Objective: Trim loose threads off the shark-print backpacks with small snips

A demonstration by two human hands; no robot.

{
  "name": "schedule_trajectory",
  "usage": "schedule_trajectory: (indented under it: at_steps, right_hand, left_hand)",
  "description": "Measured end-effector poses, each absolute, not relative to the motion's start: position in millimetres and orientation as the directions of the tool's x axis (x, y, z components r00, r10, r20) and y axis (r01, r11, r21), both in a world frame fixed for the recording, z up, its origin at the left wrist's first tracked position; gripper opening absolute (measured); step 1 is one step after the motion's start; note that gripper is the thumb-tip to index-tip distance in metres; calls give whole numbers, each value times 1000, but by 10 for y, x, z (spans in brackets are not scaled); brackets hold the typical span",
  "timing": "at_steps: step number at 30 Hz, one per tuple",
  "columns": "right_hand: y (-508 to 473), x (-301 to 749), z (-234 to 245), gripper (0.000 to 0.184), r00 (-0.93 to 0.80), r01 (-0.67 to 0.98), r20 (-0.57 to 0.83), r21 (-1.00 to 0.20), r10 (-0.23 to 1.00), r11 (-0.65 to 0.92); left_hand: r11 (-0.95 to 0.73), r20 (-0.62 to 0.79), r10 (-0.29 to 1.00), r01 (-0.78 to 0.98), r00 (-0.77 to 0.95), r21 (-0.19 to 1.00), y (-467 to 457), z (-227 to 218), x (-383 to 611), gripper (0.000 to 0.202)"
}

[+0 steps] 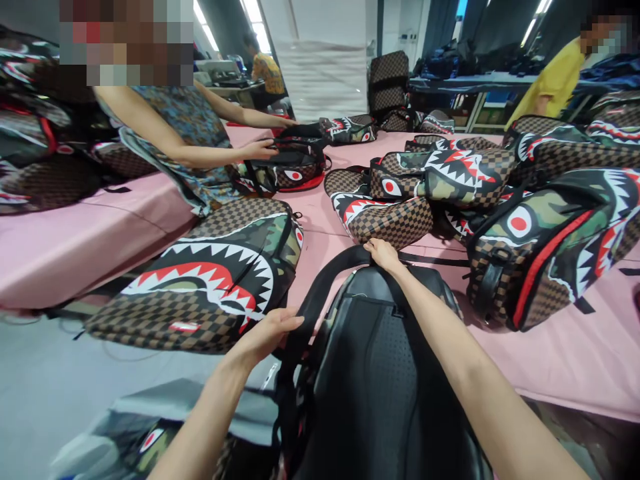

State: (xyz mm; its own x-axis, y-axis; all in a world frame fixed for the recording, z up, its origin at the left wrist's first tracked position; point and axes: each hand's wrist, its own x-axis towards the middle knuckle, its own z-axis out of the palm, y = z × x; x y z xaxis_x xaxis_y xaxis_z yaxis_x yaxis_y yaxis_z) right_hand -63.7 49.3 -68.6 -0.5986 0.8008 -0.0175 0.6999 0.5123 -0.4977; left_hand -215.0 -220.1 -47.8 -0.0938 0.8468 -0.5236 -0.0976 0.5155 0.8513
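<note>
In front of me a backpack (375,380) lies with its black padded back panel facing up. One black shoulder strap (327,280) arches off its left side. My left hand (277,331) is closed on the lower stretch of this strap, thumb and fingers pinching its edge. At the top of the bag, my right hand (383,255) grips the strap's upper end. Left of the bag lies a checkered backpack (200,280) with a shark-mouth print. On the right sits another shark-print backpack (540,247), with a red zipper line and an eye.
Several shark-print bags (440,173) are heaped on the pink table (560,373). Across the table a co-worker (185,133) handles a dark backpack (290,163). A plastic-wrapped bag (150,427) is low at the left. A person in yellow (555,80) is at the back right.
</note>
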Motion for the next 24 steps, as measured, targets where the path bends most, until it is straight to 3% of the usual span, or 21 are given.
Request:
schedule_trajectory:
  at_steps: [3, 9, 12, 15, 17, 19, 24]
  right_hand:
    - [464, -634, -708, 29, -582, 730, -31, -459, 812, 506]
    - [362, -563, -662, 38, -549, 745, 29, -437, 835, 504]
    - [196, -439, -650, 38, -515, 601, 260, -571, 817, 560]
    - [-110, -236, -632, 36, -373, 417, 528, -639, 763, 646]
    - [-360, -76, -628, 35, -286, 365, 582, -669, 762, 648]
    - [-598, 80, -651, 34, -300, 332, 528, -723, 794, 606]
    - [-962, 368, -806, 36, -444, 358, 248, -831, 861, 424]
  left_hand:
    - [441, -506, 859, -395, -73, 806, -2301, -664, -2097, 45]
    - [306, -499, 844, -588, -196, 749, -2231, -807, -2021, 29]
    - [231, -483, 852, -681, -204, 695, -2234, -790, -2014, 27]
    - [181, -484, 854, -760, -193, 624, -2267, -754, -2009, 28]
    - [164, -477, 861, -790, -178, 591, -2291, -728, -2007, 28]
    - [145, -460, 871, -805, -172, 576, -2311, -700, -2001, 27]
    - [131, -433, 884, -793, -179, 595, -2350, -613, -1961, 24]
